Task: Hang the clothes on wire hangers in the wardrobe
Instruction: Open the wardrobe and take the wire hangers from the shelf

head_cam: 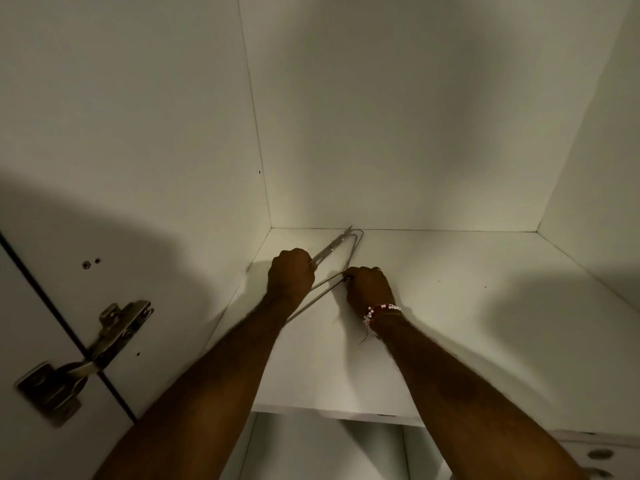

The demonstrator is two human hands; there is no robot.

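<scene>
Thin, bent wire hangers [333,247] lie on the smooth white shelf [467,306] inside the wardrobe [398,133], w/ the far ends near the back-left corner. L hand [290,276] has fingers curled tight round the shiny bundled end. R hand [370,289], just beside it, has fingers curled, pinching a single thin wire. Red & white bead bracelet [381,311] on the R wrist. Dull metal hinge [117,327] on the left side panel.
</scene>
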